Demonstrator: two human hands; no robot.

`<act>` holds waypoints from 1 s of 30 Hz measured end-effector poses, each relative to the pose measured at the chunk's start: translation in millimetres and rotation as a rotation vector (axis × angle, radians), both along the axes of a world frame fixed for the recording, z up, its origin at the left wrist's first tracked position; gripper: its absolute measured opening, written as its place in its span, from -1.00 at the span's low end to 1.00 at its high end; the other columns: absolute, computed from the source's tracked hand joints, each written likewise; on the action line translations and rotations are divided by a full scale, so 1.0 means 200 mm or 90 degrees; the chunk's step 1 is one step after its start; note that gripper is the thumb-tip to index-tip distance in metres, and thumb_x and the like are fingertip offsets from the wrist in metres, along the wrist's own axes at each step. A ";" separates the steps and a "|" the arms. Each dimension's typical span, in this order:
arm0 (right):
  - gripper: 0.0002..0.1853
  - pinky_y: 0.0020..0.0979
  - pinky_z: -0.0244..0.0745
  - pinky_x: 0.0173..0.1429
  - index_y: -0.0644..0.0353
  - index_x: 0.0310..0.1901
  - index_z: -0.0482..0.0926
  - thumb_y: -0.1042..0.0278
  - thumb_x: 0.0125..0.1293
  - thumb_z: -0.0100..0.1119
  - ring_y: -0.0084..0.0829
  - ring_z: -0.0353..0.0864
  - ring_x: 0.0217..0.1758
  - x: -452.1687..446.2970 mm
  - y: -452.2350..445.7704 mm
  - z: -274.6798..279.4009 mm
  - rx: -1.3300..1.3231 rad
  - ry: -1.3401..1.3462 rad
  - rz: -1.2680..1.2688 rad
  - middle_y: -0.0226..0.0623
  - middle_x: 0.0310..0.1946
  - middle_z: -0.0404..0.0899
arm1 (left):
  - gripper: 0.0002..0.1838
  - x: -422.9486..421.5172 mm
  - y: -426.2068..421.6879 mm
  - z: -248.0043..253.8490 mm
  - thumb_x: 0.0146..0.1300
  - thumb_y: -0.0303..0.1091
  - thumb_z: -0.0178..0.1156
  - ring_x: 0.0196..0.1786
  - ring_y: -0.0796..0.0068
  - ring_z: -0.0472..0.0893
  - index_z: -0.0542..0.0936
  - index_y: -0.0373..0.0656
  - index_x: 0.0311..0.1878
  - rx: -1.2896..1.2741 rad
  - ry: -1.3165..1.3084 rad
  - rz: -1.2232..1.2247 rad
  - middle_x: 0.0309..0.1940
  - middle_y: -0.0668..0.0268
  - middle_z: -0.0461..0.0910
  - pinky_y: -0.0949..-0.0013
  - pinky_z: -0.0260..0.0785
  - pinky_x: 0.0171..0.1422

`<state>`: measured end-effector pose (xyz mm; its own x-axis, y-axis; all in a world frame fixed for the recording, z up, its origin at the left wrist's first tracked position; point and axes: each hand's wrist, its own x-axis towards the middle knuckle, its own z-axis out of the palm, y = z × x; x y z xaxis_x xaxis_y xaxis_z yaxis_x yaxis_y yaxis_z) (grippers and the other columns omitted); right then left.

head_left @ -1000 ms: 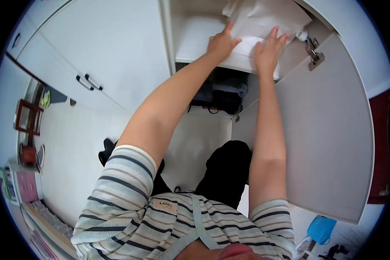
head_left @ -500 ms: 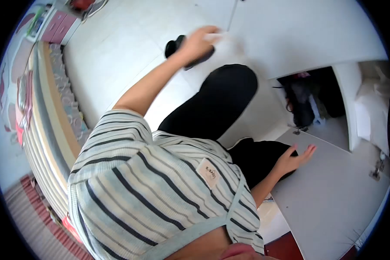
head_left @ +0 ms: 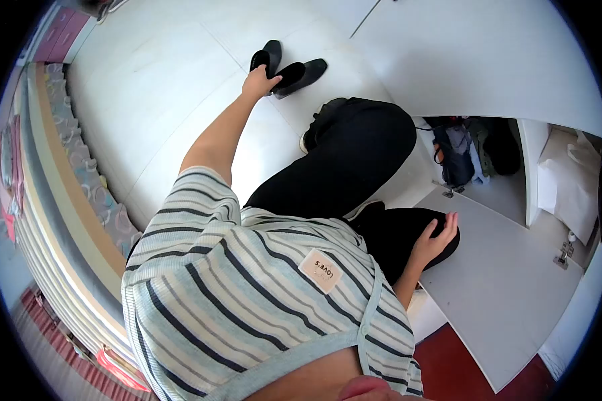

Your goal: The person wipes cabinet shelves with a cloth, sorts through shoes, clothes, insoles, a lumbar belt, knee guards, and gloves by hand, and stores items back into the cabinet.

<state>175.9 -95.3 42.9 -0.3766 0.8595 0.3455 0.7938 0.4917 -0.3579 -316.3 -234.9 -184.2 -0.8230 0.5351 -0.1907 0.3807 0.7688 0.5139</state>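
Observation:
My left hand (head_left: 259, 83) reaches out to a pair of black shoes on the pale floor. Its fingers and thumb close around the back edges, at the left shoe (head_left: 272, 53) and beside the right shoe (head_left: 306, 75). The fingertips are partly hidden within the openings. My right hand (head_left: 429, 244) is above my black-trousered knee (head_left: 394, 234), fingers stretched upward and thumb apart, with nothing in it. Near it lies the lowered grey cabinet door (head_left: 508, 281).
An open cabinet compartment (head_left: 515, 190) on the right holds dark bags (head_left: 453, 157). Beside it is a white bag (head_left: 568, 180). A bed with a striped cover (head_left: 67, 194) lines the left side. Pink drawers (head_left: 61, 35) stand at the upper left.
My left hand has moved left and down onto the shoes' back edges, and the shoes have shifted slightly. My right hand has drawn back a little towards my knee.

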 end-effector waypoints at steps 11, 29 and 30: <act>-0.61 -0.24 0.20 0.26 0.24 0.08 0.43 0.54 0.17 0.04 -0.12 0.35 0.19 0.06 -0.20 0.04 -0.032 -0.132 -0.055 -0.12 0.18 0.34 | -0.48 0.00 0.27 -0.17 0.08 0.14 0.14 -0.04 0.06 0.57 0.52 -0.12 -0.10 -0.215 -0.020 -0.020 -0.14 0.07 0.59 0.10 0.41 -0.01; -0.44 -0.20 0.15 0.32 0.21 0.15 0.34 0.32 0.09 0.23 -0.10 0.26 0.27 -0.27 -0.26 0.17 -0.145 0.190 0.101 -0.09 0.21 0.27 | -0.78 0.23 0.14 1.28 0.24 -0.33 0.12 -0.42 0.65 0.41 0.56 -0.33 -0.22 0.356 -0.077 -0.205 -0.52 0.37 0.54 0.54 0.28 -0.28; -0.35 -0.16 0.11 0.34 0.18 0.20 0.28 0.26 0.06 0.28 -0.07 0.20 0.30 -0.32 -0.25 0.22 -0.101 0.214 0.168 -0.07 0.24 0.21 | -0.80 0.29 0.14 1.42 0.25 -0.35 0.11 -0.42 0.70 0.39 0.56 -0.33 -0.24 0.389 -0.090 -0.215 -0.51 0.42 0.53 0.58 0.26 -0.30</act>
